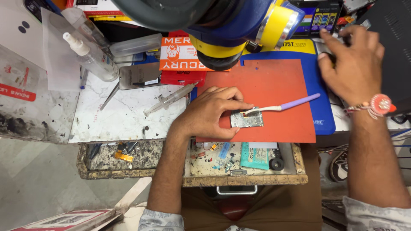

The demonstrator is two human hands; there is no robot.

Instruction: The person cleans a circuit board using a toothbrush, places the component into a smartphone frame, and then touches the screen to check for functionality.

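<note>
My left hand (212, 112) rests on the red work mat (278, 81) and pinches a small grey circuit board (247, 120) between thumb and fingers, holding it flat. A brush with a white and lilac handle (286, 105) lies across the board's top edge and the mat, untouched. My right hand (353, 60) reaches to the far right corner, fingers spread over a dark object by the blue mat (322, 107); what the fingertips touch is hidden. A red thread band with a round ornament sits on that wrist.
A microscope head (222, 25) hangs over the mat's far edge. To the left lie a syringe (169, 99), tweezers (110, 96), a spray bottle (92, 57) and a phone back (140, 75) on a white stained slab. An open drawer (257, 160) below holds small parts.
</note>
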